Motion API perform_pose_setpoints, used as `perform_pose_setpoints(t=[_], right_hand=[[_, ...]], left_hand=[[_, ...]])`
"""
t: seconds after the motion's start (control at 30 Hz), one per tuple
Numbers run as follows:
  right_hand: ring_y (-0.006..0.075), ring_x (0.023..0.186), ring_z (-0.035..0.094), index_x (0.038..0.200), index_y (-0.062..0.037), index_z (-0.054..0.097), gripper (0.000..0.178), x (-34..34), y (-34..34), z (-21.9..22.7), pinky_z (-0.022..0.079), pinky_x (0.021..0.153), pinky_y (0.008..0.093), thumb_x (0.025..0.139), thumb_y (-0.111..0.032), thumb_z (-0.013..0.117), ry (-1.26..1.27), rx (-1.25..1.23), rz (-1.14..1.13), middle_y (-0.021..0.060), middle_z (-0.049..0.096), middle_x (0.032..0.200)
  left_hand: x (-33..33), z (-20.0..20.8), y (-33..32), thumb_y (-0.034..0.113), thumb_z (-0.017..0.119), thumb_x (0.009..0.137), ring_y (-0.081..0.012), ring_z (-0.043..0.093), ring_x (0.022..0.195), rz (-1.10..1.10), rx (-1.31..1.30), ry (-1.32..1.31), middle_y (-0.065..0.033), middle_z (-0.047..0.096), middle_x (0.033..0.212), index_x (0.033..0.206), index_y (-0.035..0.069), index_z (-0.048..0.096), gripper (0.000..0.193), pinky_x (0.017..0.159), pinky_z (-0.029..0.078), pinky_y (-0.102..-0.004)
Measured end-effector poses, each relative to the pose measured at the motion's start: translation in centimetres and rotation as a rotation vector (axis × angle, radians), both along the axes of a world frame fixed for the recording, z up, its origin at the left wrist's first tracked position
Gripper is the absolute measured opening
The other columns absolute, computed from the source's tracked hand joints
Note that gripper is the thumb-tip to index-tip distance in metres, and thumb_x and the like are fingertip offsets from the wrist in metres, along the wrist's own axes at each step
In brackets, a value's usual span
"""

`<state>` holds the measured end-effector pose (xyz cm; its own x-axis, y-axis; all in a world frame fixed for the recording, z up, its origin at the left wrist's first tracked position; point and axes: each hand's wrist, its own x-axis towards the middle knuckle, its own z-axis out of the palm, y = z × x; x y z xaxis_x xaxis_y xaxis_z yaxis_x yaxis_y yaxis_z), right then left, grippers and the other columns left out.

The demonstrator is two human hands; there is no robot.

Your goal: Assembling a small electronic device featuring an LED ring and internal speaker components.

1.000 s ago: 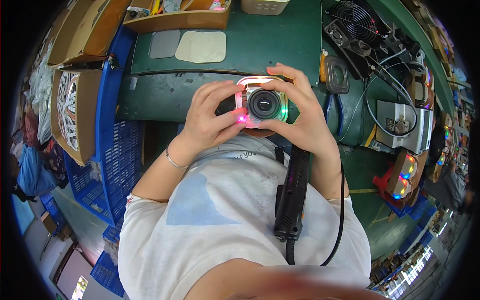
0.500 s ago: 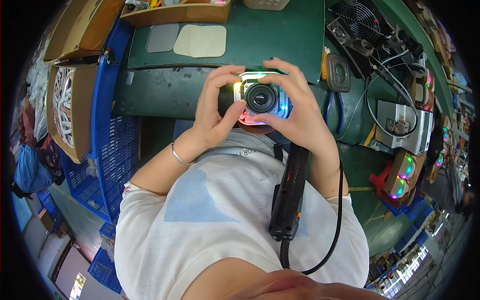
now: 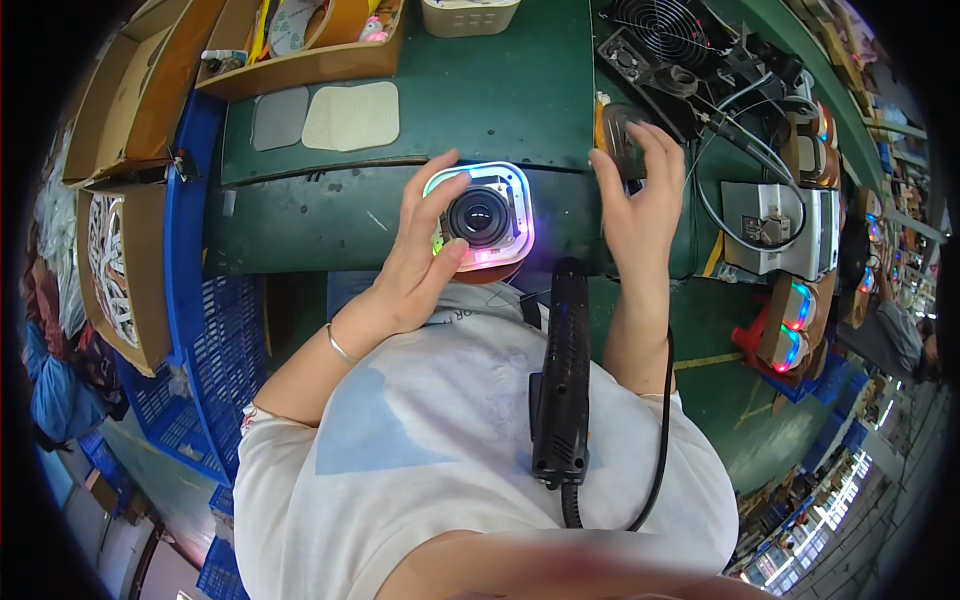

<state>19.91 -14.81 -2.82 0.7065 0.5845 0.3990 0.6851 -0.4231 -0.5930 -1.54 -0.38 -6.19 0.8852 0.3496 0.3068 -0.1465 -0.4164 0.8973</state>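
Note:
A square speaker unit (image 3: 524, 190) with rounded corners, a black cone and a glowing multicoloured rim stands in front of me at the bench's near edge. My left hand (image 3: 418, 238) grips it from the left, fingers on its upper corner and thumb on its lower left. Away to the right, my right hand (image 3: 642, 185) is raised with thumb and fingers apart. Its fingertips overlap a dark grey frame-like plastic part (image 3: 622, 135) on the bench; whether they touch it I cannot tell. A black corded power tool (image 3: 562, 390) lies upright against my shirt.
Grey and cream pads (image 3: 352, 116) lie on the green bench, below a cardboard tray (image 3: 320, 68) of tapes. A fan (image 3: 665, 30), cables and a silver metal box (image 3: 785, 235) occupy the right. Blue crates (image 3: 225, 350) and a carton (image 3: 150, 270) stand left.
My right hand has let go of the speaker unit and moved right to the dark grey part. My left hand still holds the unit. The whole view has shifted a little.

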Motion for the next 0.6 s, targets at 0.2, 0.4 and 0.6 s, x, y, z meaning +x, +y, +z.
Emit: perform_pose_setpoints(t=[0.2, 0.4, 0.6], right_hand=[[0.0327, 0.120, 0.055, 0.110, -0.0010, 0.067, 0.035, 1.6, -2.0, -1.9, 0.045, 0.100, 0.0382, 0.081, -0.016, 0.080, -0.020, -0.152, -0.082, 0.0163, 0.057, 0.130], [0.0358, 0.139, 0.043, 0.100, -0.0043, 0.069, 0.036, -0.5, -1.7, 2.6, 0.036, 0.112, 0.0428, 0.068, -0.005, 0.085, 0.132, 0.037, 0.306, 0.0201, 0.044, 0.151], [0.0413, 0.136, 0.043, 0.121, -0.0078, 0.060, 0.060, -3.7, -0.5, 5.4, 0.036, 0.112, 0.0452, 0.066, -0.003, 0.083, 0.329, -0.170, 0.723, 0.0213, 0.043, 0.148]], left_hand=[[0.8, 1.1, 0.4, 0.019, 0.051, 0.097, -0.0379, 0.024, 0.147, -0.079, -0.087, 0.083, -0.0226, 0.025, 0.157, 0.152, 0.002, 0.026, 0.063, 0.121, 0.018, -0.0461], [1.3, 0.7, 0.9, 0.023, 0.054, 0.097, -0.0330, 0.034, 0.143, -0.082, -0.281, 0.088, -0.0211, 0.036, 0.152, 0.152, 0.001, 0.027, 0.065, 0.119, 0.024, -0.0414], [1.6, 1.7, 1.9, 0.022, 0.053, 0.101, -0.0269, 0.051, 0.129, -0.005, -0.536, -0.009, -0.0186, 0.054, 0.137, 0.144, 0.001, 0.042, 0.049, 0.112, 0.036, -0.0376]])
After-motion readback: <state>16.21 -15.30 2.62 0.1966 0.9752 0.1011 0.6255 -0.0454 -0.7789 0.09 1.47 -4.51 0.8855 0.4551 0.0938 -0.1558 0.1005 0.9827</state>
